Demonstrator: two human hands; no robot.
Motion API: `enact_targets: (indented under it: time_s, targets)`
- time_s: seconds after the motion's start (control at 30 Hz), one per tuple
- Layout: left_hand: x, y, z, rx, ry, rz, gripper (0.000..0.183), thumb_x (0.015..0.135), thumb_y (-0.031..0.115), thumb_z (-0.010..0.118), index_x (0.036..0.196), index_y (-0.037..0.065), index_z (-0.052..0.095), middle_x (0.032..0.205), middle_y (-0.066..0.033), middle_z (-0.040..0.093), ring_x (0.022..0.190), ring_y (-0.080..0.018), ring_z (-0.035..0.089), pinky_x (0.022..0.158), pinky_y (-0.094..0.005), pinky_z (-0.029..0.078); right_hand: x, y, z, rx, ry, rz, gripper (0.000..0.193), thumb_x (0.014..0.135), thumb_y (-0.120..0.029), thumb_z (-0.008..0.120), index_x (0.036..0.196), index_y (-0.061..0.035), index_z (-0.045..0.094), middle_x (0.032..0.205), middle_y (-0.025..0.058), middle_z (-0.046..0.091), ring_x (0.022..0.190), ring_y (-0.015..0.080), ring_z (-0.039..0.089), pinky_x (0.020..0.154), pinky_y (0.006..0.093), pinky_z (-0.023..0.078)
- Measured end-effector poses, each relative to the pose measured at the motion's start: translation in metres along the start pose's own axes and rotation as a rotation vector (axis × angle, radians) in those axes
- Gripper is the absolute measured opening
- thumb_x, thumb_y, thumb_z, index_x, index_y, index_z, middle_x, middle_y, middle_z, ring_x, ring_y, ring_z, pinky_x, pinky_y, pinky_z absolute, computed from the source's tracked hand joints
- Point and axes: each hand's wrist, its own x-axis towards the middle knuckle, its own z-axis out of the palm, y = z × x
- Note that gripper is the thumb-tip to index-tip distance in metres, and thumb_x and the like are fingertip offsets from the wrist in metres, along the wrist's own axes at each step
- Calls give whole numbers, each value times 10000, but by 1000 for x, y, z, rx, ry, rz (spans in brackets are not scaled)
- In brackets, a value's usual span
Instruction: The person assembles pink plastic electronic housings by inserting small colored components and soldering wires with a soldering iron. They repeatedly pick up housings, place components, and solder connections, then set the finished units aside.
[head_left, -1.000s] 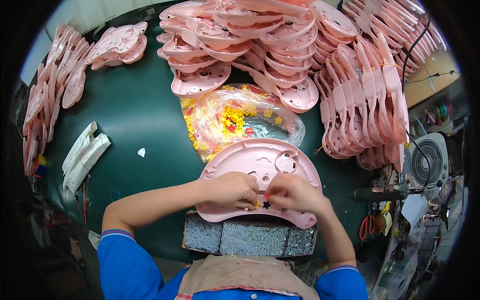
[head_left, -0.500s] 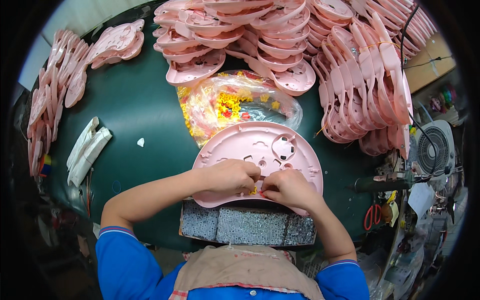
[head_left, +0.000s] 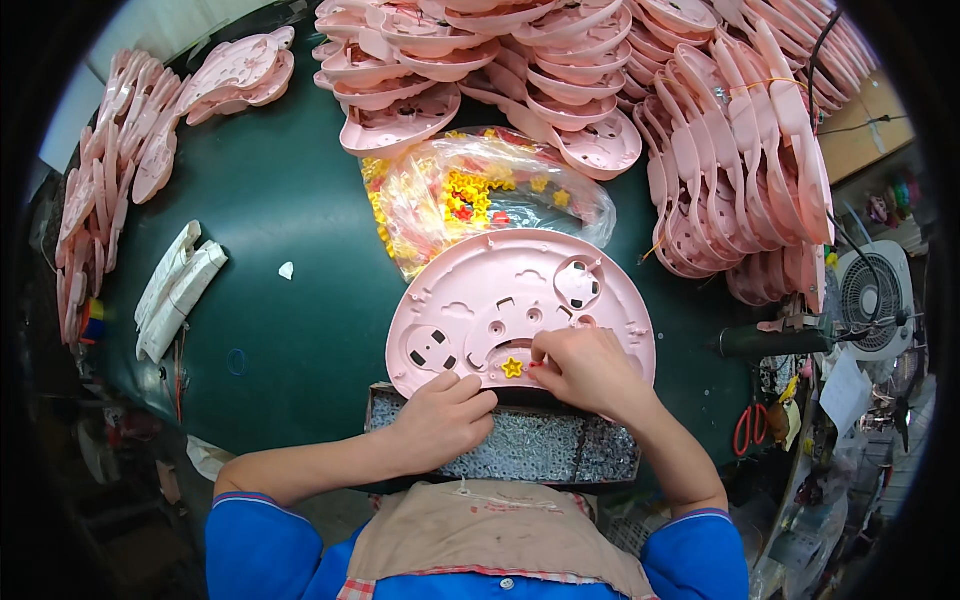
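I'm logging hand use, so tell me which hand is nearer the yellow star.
Right. The right hand is just to the right of the yellow star; the left hand is farther off, below and left of it.

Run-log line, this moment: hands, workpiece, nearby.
left hand: at near edge of pink shell | right hand: over shell, red piece at fingertips | yellow star: on shell | parts bag: beyond shell

Around the grey fan [head_left: 872,308] we see a white sheet [head_left: 846,393] just below, red-handled scissors [head_left: 751,428] to its lower left, and a white scrap [head_left: 287,270] and a white bundle [head_left: 184,303] well to its left.
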Motion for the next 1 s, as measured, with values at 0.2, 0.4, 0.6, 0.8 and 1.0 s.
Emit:
enact_targets:
  time_s: [0.2, 0.4, 0.6, 0.8, 1.0]
  targets:
    - [-1, -4, -1, -70, -3, 15, 136, 757, 209, 648, 866, 128, 647, 883, -3, 537, 901, -176, 555, 773, -321, 418, -50, -43, 34, -48, -226, -200, 121, 858, -186, 731, 888, -78, 687, 843, 88, 641, 712, 305, 691, 603, 430, 554]
    - [-2, 0, -3, -3, -28, 0, 143, 765, 209, 644, 877, 122, 629, 884, -8, 535, 889, -177, 558, 772, -322, 422, -62, -36, 47, 137, -176, -165, 115, 875, -158, 733, 918, -63, 685, 867, 81, 645, 737, 290, 686, 610, 402, 555]
    - [-5, -4, -6, -10, -61, 23, 131, 777, 203, 638, 881, 123, 628, 882, -12, 525, 889, -181, 551, 769, -324, 420, -60, -19, 14, 519, -32, 54, 133, 860, -66, 810, 939, -21, 713, 839, 87, 701, 744, 196, 691, 680, 309, 567]
    - [1, -6, -19, -5, -104, 10, 122, 774, 188, 648, 865, 113, 618, 871, -15, 521, 887, -181, 549, 764, -324, 426, -7, 23, 16, 644, 12, 131, 120, 907, -72, 734, 989, 15, 727, 867, 114, 749, 773, 195, 742, 744, 325, 596]
    - [-8, -7, -15, -130, -26, -8, 136, 793, 175, 644, 900, 103, 599, 907, -23, 583, 924, -186, 589, 805, -324, 452, 1, 33, 2, 386, 62, -36, 89, 840, -102, 761, 893, -34, 742, 807, 112, 734, 770, 252, 726, 707, 370, 562]
